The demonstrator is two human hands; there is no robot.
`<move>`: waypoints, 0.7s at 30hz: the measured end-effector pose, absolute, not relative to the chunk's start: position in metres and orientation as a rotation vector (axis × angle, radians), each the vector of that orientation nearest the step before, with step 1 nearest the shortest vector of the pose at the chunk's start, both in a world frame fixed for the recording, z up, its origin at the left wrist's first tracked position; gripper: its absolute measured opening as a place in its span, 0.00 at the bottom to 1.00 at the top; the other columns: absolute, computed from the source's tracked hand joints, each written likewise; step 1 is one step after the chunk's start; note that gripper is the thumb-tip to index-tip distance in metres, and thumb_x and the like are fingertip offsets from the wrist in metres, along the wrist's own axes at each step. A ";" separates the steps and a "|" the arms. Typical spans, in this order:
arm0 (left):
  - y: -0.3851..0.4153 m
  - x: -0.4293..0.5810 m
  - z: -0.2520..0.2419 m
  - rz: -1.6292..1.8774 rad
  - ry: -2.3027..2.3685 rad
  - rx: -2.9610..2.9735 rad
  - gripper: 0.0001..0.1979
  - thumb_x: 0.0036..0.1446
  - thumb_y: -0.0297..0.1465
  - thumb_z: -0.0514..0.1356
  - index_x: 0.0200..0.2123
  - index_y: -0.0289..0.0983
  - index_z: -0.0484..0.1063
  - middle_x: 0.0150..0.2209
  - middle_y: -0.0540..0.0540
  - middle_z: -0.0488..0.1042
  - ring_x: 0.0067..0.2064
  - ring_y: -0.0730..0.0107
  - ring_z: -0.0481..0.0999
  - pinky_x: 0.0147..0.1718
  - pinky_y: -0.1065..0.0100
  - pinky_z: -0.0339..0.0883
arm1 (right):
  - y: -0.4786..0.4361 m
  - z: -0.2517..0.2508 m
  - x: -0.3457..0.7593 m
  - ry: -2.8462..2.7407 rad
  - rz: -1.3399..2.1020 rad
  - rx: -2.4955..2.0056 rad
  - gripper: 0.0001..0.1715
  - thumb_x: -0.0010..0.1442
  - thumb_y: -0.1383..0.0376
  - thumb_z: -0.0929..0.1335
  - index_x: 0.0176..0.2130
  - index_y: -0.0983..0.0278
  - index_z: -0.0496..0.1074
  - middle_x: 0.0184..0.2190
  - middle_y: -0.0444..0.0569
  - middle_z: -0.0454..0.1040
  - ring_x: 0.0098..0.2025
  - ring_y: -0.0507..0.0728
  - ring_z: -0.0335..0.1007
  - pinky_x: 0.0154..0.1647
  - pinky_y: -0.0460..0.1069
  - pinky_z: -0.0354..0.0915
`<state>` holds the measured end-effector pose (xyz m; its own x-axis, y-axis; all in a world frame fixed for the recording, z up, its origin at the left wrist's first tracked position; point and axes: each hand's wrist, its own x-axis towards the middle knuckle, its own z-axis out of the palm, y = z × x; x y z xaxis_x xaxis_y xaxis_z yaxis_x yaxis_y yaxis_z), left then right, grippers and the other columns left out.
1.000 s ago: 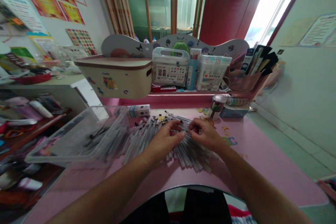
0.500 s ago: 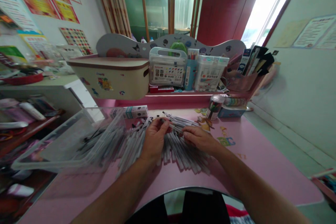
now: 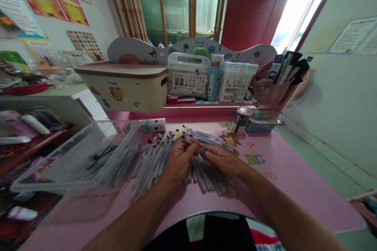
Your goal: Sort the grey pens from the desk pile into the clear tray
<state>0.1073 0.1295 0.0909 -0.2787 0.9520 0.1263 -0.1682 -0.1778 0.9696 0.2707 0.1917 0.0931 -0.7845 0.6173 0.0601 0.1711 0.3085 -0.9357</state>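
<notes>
My left hand [image 3: 179, 160] and my right hand [image 3: 222, 159] are close together over the middle of the pink desk [image 3: 282, 172]. Between their closed fingertips lies a slim pen [image 3: 200, 149], its dark end toward the left hand. Just beyond them is a stack of pale pens [image 3: 209, 136] with dark tips. Under and in front of the right hand, more pens [image 3: 207, 176] fan out toward me. Another pile of clear-barrelled pens [image 3: 150, 164] lies to the left of my left hand. My fingers hide part of the held pen.
A clear plastic bin [image 3: 53, 184] holding pens stands at the left. At the desk's back are a small box [image 3: 153, 125], a can [image 3: 241, 119] and a blue box [image 3: 260, 125]. The shelf above carries a lidded cream bin [image 3: 132, 90], a marker case [image 3: 188, 76] and a pen holder [image 3: 272, 88].
My left hand has shifted right and slightly down, closer to the right hand. The pen is now gripped between both sets of fingertips. The piles look much the same.
</notes>
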 end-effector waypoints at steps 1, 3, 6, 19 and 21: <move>0.129 0.107 0.091 1.604 1.175 1.035 0.04 0.54 0.31 0.63 0.32 0.36 0.76 0.29 0.49 0.74 0.30 0.72 0.70 0.35 0.70 0.65 | 0.191 0.093 0.271 -2.147 1.506 -0.697 0.19 0.65 0.53 0.61 0.33 0.64 0.69 0.24 0.41 0.56 0.26 0.50 0.50 0.24 0.45 0.49; 0.129 0.106 0.091 1.593 1.169 1.035 0.04 0.55 0.31 0.63 0.32 0.37 0.76 0.30 0.49 0.75 0.30 0.73 0.70 0.36 0.70 0.65 | 0.191 0.092 0.270 -2.111 1.555 -0.681 0.19 0.65 0.51 0.62 0.33 0.64 0.69 0.23 0.40 0.54 0.24 0.50 0.49 0.23 0.45 0.48; 0.130 0.104 0.090 1.585 1.135 1.035 0.05 0.55 0.33 0.63 0.33 0.37 0.76 0.31 0.48 0.75 0.30 0.73 0.70 0.35 0.70 0.65 | 0.191 0.091 0.270 -2.083 1.595 -0.676 0.20 0.64 0.51 0.62 0.32 0.63 0.69 0.21 0.39 0.52 0.23 0.50 0.47 0.23 0.45 0.46; 0.131 0.103 0.089 1.597 1.085 1.040 0.05 0.55 0.33 0.63 0.33 0.36 0.74 0.33 0.47 0.77 0.30 0.72 0.72 0.35 0.69 0.67 | 0.191 0.089 0.268 -2.058 1.596 -0.758 0.19 0.65 0.52 0.62 0.34 0.64 0.69 0.18 0.36 0.49 0.20 0.48 0.44 0.22 0.45 0.43; 0.131 0.102 0.090 1.590 1.085 1.051 0.06 0.54 0.33 0.64 0.33 0.37 0.75 0.33 0.47 0.77 0.30 0.72 0.72 0.35 0.69 0.67 | 0.190 0.088 0.267 -2.040 1.631 -0.761 0.19 0.64 0.51 0.62 0.35 0.64 0.69 0.19 0.36 0.50 0.20 0.48 0.44 0.21 0.45 0.43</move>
<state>0.1016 0.1314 0.0897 -0.2197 0.9643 0.1479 -0.2135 -0.1954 0.9572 0.2665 0.1903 0.0881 -0.7630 0.6462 -0.0145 0.1566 0.1630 -0.9741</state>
